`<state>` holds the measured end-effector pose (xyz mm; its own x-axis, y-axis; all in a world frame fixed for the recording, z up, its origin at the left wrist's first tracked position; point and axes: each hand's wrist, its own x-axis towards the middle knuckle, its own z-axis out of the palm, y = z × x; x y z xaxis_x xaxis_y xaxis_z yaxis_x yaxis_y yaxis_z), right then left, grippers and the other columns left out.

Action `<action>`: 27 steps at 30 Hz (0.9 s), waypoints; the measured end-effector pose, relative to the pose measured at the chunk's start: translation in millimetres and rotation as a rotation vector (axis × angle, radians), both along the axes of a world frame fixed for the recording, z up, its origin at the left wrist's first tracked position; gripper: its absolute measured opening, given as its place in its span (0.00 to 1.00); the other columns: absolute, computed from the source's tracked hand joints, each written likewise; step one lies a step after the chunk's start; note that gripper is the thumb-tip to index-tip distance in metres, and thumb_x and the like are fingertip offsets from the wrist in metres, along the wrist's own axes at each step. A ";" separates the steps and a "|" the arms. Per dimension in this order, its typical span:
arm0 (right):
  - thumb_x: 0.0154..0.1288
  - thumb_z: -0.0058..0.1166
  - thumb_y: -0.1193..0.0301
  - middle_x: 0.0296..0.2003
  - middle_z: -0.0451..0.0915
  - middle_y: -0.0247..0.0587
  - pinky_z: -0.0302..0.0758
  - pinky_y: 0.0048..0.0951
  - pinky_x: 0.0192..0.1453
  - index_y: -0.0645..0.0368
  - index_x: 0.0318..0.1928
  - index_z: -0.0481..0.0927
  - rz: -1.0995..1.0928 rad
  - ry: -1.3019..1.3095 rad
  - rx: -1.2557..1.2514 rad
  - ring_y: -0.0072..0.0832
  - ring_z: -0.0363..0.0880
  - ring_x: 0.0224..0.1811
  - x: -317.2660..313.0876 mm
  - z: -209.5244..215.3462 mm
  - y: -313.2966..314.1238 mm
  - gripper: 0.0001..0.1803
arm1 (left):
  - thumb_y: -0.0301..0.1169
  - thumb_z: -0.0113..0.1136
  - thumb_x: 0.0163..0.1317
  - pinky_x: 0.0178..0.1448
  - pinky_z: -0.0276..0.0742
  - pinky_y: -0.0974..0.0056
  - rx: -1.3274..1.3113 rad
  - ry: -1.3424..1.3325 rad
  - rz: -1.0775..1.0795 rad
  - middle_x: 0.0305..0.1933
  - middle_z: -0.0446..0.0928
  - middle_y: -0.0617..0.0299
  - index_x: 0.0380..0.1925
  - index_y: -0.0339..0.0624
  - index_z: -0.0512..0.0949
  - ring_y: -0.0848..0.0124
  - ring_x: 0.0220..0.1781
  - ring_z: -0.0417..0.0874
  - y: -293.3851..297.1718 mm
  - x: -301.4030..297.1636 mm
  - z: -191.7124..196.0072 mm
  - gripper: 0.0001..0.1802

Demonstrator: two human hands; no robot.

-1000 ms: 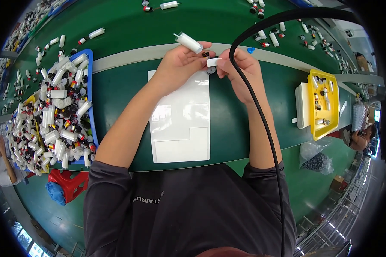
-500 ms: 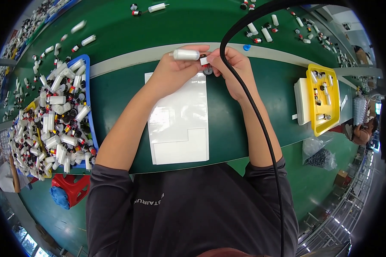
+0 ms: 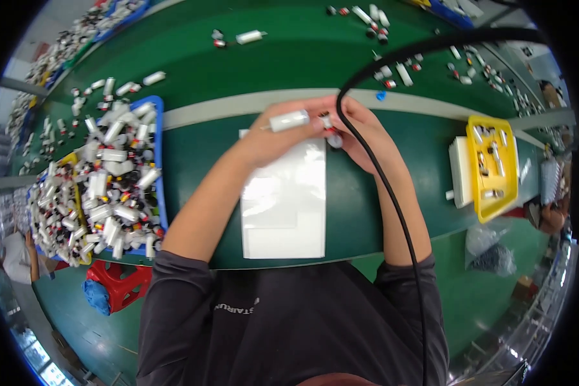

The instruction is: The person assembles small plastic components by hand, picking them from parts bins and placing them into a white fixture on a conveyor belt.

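A white cylinder with a thin tip [image 3: 289,120] lies across my left hand [image 3: 262,143], whose fingers are curled around it. Close beside it, my right hand [image 3: 371,140] has its fingers closed on a small black-and-red capped part [image 3: 329,123]. A greyish round disc [image 3: 334,140] hangs at the lower side of that part. The fingertips of both hands meet around these pieces, so I cannot make out exactly how they join. Below my hands, a glossy white sheet [image 3: 284,241] with faint rectangular outlines lies on the green table [image 3: 196,151].
On the left, a blue-rimmed bin [image 3: 160,167] is heaped with white cylinders and small parts. To the right stands a yellow tray [image 3: 513,168] holding a few pieces, beside a white stack [image 3: 459,172]. A black cable [image 3: 392,183] crosses in front of my right arm. Loose pieces lie on the far green belt [image 3: 289,64].
The view has shifted, so everything sits lower and farther right. My hands stay together with the cylinder and the small part; the white patch between my fingers shows less.
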<state>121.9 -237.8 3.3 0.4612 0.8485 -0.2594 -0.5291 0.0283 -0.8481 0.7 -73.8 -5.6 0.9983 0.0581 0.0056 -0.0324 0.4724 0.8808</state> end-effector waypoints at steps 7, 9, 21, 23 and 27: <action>0.74 0.57 0.72 0.36 0.81 0.28 0.72 0.20 0.42 0.61 0.49 0.80 -0.262 -0.644 -0.193 0.14 0.74 0.37 -47.0 20.6 -25.3 0.08 | 0.23 0.61 0.68 0.51 0.84 0.62 0.868 0.103 0.540 0.44 0.87 0.55 0.52 0.36 0.83 0.68 0.45 0.88 68.8 5.8 23.4 0.14; 0.68 0.61 0.71 0.29 0.79 0.38 0.75 0.25 0.37 0.64 0.41 0.82 0.041 -0.931 -0.315 0.23 0.78 0.30 -74.2 39.7 -35.3 0.08 | 0.28 0.67 0.62 0.49 0.84 0.58 1.478 0.247 0.818 0.41 0.87 0.49 0.46 0.39 0.85 0.59 0.43 0.90 135.5 -8.5 22.0 0.13; 0.63 0.62 0.76 0.44 0.75 0.48 0.80 0.39 0.42 0.69 0.54 0.79 0.353 -1.357 -0.348 0.43 0.82 0.37 -140.3 23.7 -59.7 0.20 | 0.48 0.60 0.68 0.76 0.64 0.47 2.027 0.313 0.522 0.74 0.69 0.48 0.65 0.47 0.76 0.51 0.74 0.70 192.4 71.4 -24.5 0.29; 0.62 0.62 0.76 0.44 0.75 0.48 0.81 0.39 0.42 0.69 0.54 0.79 0.311 -1.362 -0.337 0.43 0.82 0.38 -143.8 25.3 -56.3 0.20 | 0.47 0.59 0.67 0.74 0.64 0.39 2.043 0.340 0.564 0.70 0.73 0.51 0.65 0.46 0.75 0.51 0.75 0.69 185.5 69.2 -36.8 0.30; 0.61 0.62 0.77 0.43 0.73 0.48 0.81 0.37 0.45 0.70 0.54 0.78 0.319 -1.352 -0.340 0.42 0.82 0.39 -144.2 20.6 -65.4 0.20 | 0.47 0.56 0.70 0.74 0.65 0.40 1.897 0.313 0.675 0.63 0.79 0.55 0.59 0.46 0.77 0.52 0.67 0.77 197.2 65.8 -51.5 0.24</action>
